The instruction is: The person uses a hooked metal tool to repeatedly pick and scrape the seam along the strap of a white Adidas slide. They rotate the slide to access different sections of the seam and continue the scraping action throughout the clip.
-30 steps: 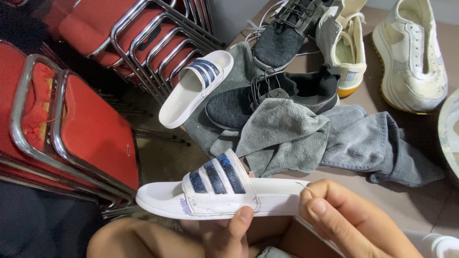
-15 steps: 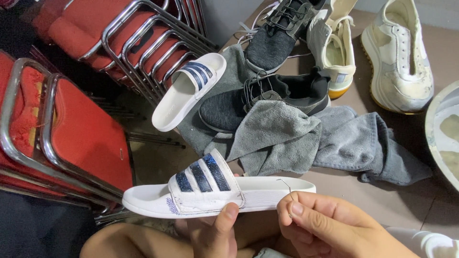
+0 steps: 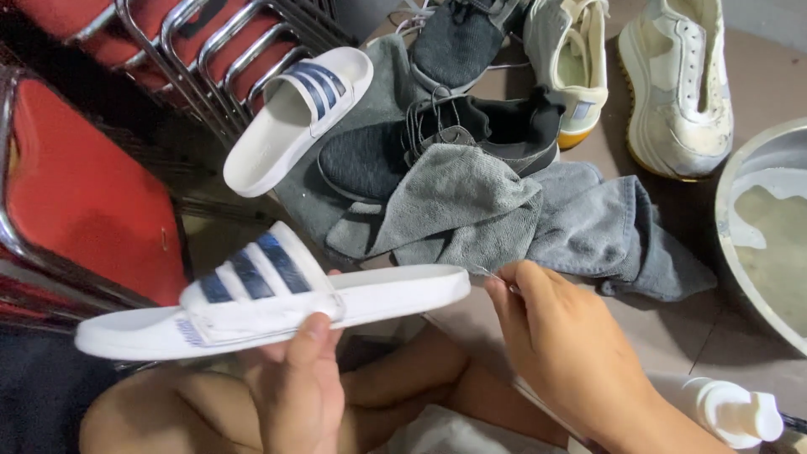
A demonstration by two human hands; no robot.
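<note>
My left hand [image 3: 294, 382] holds a white slide sandal [image 3: 269, 307] with dark blue stripes, thumb pressed on its side edge. The sandal lies sideways over my bare knees. My right hand [image 3: 563, 345] is just off the sandal's heel end, with finger and thumb pinched together on something thin; what it is I cannot make out. The matching white sandal [image 3: 294, 118] lies on the floor further off, beside a black sneaker [image 3: 437, 143].
Grey cloths [image 3: 521, 219] lie crumpled on the floor. Behind them are a dark sneaker [image 3: 462, 38] and two cream sneakers [image 3: 681, 84]. Red chairs with chrome frames [image 3: 92, 193] stand at left. A basin of murky water [image 3: 769, 227] is at right, a white bottle [image 3: 731, 412] at lower right.
My left hand has shifted the sandal to the left. My right hand has come off the heel end and now pinches something thin beside it. The view has shifted down and left.
</note>
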